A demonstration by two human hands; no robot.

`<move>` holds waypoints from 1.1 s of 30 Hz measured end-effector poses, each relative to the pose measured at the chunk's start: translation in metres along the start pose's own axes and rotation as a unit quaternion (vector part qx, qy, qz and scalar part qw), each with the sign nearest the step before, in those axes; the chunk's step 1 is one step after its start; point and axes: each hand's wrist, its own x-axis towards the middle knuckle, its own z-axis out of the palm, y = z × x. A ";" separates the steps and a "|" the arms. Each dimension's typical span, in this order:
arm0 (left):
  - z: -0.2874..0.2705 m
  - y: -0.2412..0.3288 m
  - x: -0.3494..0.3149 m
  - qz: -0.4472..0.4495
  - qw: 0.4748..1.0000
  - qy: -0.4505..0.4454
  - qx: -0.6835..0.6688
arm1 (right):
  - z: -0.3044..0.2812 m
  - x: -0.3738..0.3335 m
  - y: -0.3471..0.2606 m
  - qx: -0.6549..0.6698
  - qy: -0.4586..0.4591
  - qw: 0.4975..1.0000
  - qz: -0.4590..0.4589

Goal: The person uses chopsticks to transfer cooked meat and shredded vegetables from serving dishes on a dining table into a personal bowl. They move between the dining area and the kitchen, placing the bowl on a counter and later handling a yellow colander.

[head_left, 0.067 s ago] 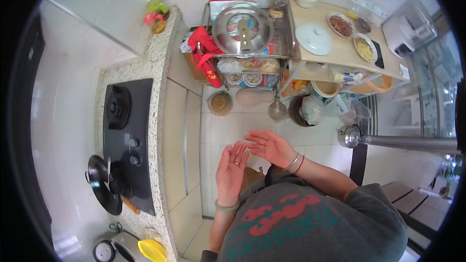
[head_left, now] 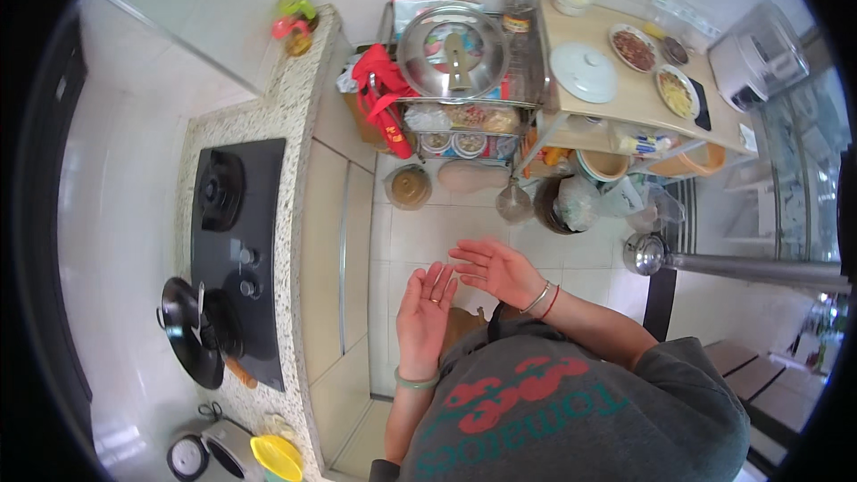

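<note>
Both palms are turned up in front of my body, over the tiled floor. My left hand is empty, its fingers stretched out, with a ring on one finger and a green bangle on the wrist. My right hand holds nothing either; its fingers point left and come close to the left fingertips. A silver bracelet and a red cord circle that wrist. To the left, a black wok with a wooden handle stands on the near burner of the black gas stove.
Ahead, a metal rack carries a steel pan lid and a red bag. Plates of food and a white lid lie on the wooden table. Jars, bags and a dark bin crowd the floor below. A yellow basket sits lower left.
The surroundings have shifted very slightly in the picture as the view moved. Both hands keep the same open pose.
</note>
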 end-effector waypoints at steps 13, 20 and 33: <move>-0.151 0.116 -0.095 0.216 0.935 0.153 -0.237 | 0.109 0.113 0.151 -0.125 -0.130 0.958 0.224; -0.265 0.185 -0.159 0.251 0.889 0.185 -0.335 | 0.193 0.179 0.291 -0.258 -0.150 0.914 0.275; -0.318 0.272 -0.189 0.256 0.941 0.124 -0.184 | 0.247 0.226 0.415 -0.263 -0.150 0.871 0.387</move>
